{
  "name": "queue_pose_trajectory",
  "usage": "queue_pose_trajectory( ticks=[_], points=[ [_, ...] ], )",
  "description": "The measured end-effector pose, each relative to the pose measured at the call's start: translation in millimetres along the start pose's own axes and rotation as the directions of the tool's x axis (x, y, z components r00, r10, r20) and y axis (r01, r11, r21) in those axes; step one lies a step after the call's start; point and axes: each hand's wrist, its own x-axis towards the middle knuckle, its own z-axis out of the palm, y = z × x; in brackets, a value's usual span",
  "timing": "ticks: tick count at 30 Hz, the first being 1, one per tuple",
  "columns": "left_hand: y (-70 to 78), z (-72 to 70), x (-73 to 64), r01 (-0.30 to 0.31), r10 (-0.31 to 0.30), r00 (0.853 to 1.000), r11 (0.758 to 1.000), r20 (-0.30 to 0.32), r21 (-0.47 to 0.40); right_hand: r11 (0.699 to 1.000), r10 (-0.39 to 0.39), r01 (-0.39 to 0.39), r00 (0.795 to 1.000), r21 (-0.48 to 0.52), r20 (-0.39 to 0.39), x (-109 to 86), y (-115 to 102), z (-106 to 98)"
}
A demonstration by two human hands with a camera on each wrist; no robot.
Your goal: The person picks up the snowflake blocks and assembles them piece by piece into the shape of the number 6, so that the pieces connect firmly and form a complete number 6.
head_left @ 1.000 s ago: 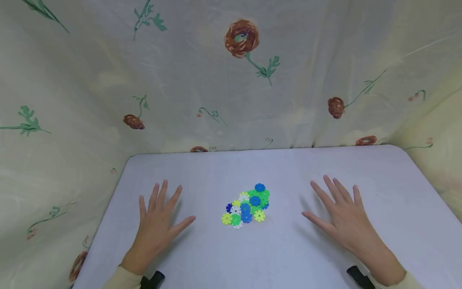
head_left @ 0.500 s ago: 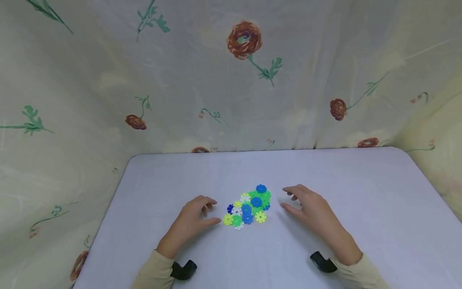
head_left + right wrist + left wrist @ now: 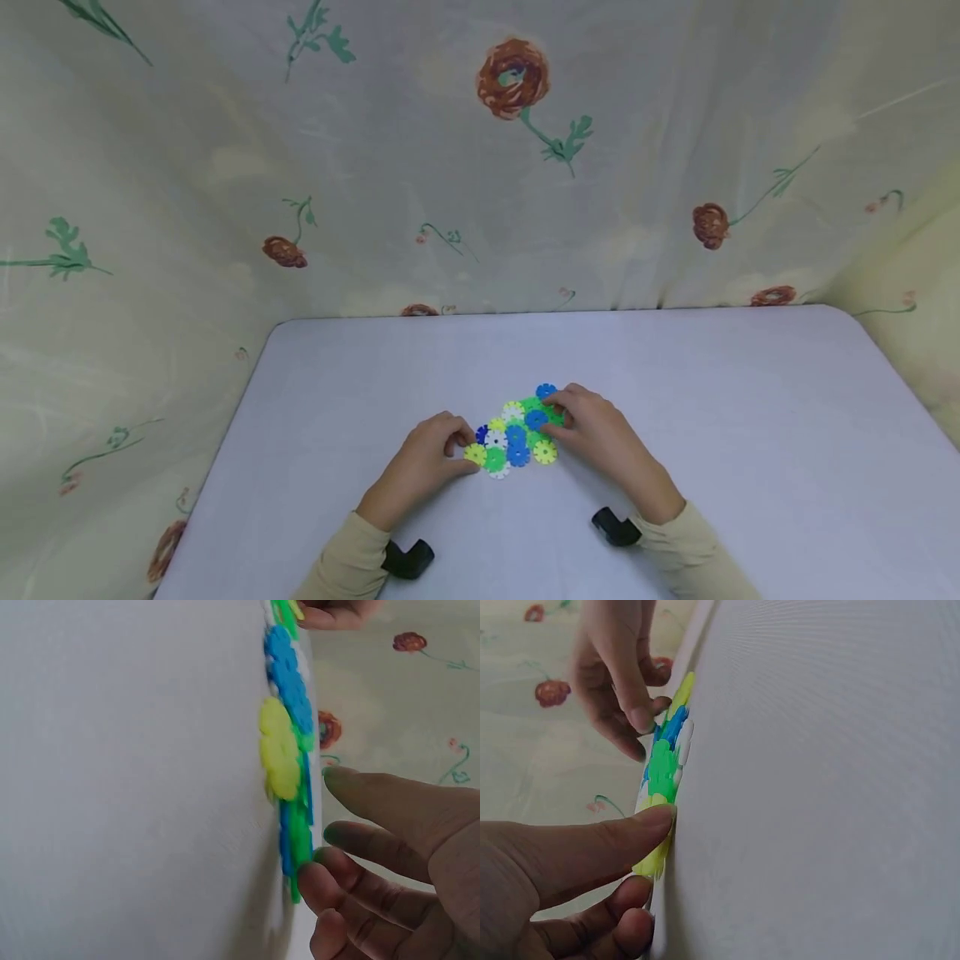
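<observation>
A flat cluster of notched plastic snowflake discs lies mid-table, in blue, green, yellow and white. At its left end, thumb and finger of my left hand point(image 3: 423, 454) pinch a yellow snowflake disc point(image 3: 476, 454) by opposite edges; the left wrist view shows this yellow disc point(image 3: 654, 859) between them. My right hand point(image 3: 603, 429) hovers at the cluster's right side, bent fingers and thumb spread apart around a blue disc point(image 3: 536, 419). In the right wrist view its fingertips are close to the green discs point(image 3: 301, 840), with a yellow disc point(image 3: 280, 750) nearby.
A white table point(image 3: 360, 367) with rounded back corners bears the discs. Behind and beside it hangs a pale curtain point(image 3: 375, 150) printed with flowers. Each wrist carries a black camera mount, the left one point(image 3: 408, 560) and the right one point(image 3: 617, 527), low over the table.
Both hands came inward from the sides, where their fingers were spread, to the two ends of the cluster. The left thumb and finger closed about the yellow disc; the right fingers bent over the discs.
</observation>
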Motion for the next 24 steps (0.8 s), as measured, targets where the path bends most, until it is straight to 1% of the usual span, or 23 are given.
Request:
queue_pose_trajectory(
  ticks=[4, 6, 8, 10, 13, 16, 20, 23, 24],
  points=[
    [-3.1, 1.7, 1.5, -0.018, 0.018, 1.0, 1.0, 0.001, -0.015, 1.0, 0.018, -0.018, 1.0, 0.003, 0.015, 0.8, -4, 6],
    [-4.5, 1.8, 1.9, -0.028, 0.028, 1.0, 0.999, -0.005, -0.017, 1.0, 0.018, -0.018, 1.0, 0.005, 0.008, 0.8, -5, 8],
    [-5.6, 1.6, 1.8, -0.024, 0.023, 1.0, 0.999, -0.02, -0.023, 1.0, 0.015, -0.015, 1.0, 0.007, -0.001, 1.1, -6, 9],
    [-5.9, 0.8, 1.5, -0.012, 0.01, 0.999, 0.999, -0.043, -0.045, 1.0, 0.013, -0.012, 1.0, 0.015, -0.005, 1.2, -6, 10],
    [-4.8, -1.2, 1.1, 0.008, -0.018, 0.997, 0.992, -0.08, -0.126, 0.999, 0.013, -0.012, 1.0, 0.047, -0.009, 1.4, -6, 9],
    [-1.3, -4.5, 0.1, 0.013, -0.04, 0.994, 0.968, -0.103, -0.249, 0.996, 0.011, -0.011, 1.0, 0.09, -0.007, 1.9, -4, 8],
    [3.8, -9.9, -1.3, 0.025, -0.075, 0.991, 0.917, -0.112, -0.398, 0.991, -0.004, 0.005, 1.0, 0.135, -0.01, 2.2, 0, 8],
    [6.7, -14.2, -2.3, 0.019, -0.077, 0.992, 0.876, -0.101, -0.482, 0.983, -0.023, 0.028, 0.999, 0.18, -0.03, -0.4, 1, 6],
    [7.6, -15.8, -2.9, 0.014, -0.071, 0.993, 0.865, -0.095, -0.501, 0.978, -0.03, 0.038, 0.999, 0.204, -0.042, -1.8, 1, 5]
  ],
)
